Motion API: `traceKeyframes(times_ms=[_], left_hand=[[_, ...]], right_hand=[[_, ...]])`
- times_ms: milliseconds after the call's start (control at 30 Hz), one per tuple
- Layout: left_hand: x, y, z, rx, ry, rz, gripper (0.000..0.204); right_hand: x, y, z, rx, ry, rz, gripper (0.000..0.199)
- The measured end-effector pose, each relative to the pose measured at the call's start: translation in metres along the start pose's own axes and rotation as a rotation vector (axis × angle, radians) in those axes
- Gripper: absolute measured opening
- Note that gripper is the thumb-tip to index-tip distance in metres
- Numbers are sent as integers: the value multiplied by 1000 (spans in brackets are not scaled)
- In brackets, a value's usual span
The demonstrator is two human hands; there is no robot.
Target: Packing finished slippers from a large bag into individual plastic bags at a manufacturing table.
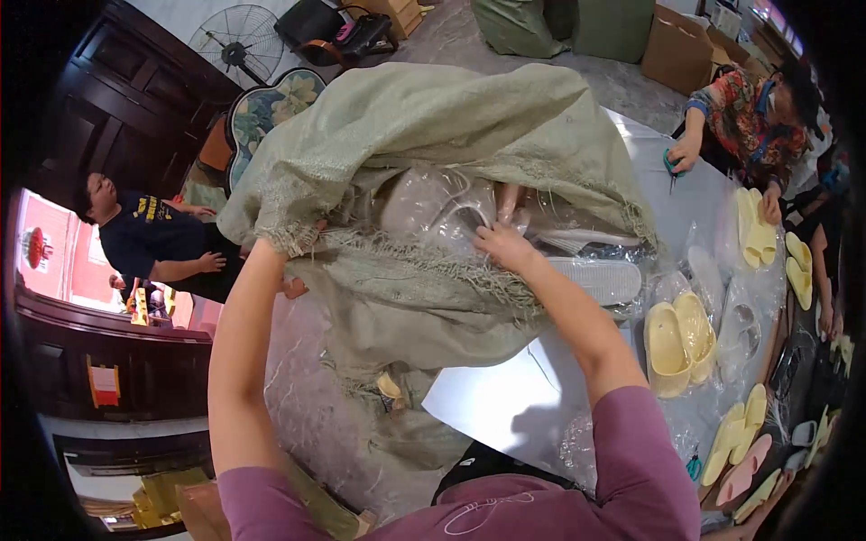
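Observation:
A big grey-green woven sack (388, 311) with frayed edges lies open in front of me. Inside are slippers in clear plastic bags; one pale bagged pair (424, 203) shows near its middle. My left hand (311, 236) is closed at the sack's left edge, mostly covered by fringed cloth. Over the near edge reaches my right hand (505, 245), its fingers curled against the clear bag around the slippers. A white bagged slipper (603, 281) sticks out beside my right forearm.
Yellow bagged slippers (677, 347) lie on the table at right, with more pairs beyond. At the far right, a person (753, 117) holds green-handled scissors (673, 162). Another person (153, 230) stands at left. Behind the sack are a fan (234, 50) and a chair (329, 32).

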State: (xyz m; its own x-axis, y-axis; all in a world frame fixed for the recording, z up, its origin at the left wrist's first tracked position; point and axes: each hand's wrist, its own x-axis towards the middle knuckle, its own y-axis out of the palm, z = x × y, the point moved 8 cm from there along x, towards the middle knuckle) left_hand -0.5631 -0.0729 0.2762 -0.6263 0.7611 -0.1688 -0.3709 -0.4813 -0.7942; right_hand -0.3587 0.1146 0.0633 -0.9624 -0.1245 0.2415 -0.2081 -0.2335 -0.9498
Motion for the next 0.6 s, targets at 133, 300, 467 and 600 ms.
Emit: traceKeyframes(times_ms=[133, 300, 467, 600], left_hand=[[-2, 16, 13, 6, 10, -28, 81], [-19, 75, 23, -413, 42, -48, 73], [26, 26, -44, -207, -94, -55, 74], [-3, 35, -6, -88, -236, 11, 75]], right_hand=[[5, -15, 19, -24, -30, 4, 26], [42, -49, 6, 32, 124, -62, 21], [57, -67, 15, 8, 106, -42, 19], [50, -205, 58, 120, -50, -342, 18]])
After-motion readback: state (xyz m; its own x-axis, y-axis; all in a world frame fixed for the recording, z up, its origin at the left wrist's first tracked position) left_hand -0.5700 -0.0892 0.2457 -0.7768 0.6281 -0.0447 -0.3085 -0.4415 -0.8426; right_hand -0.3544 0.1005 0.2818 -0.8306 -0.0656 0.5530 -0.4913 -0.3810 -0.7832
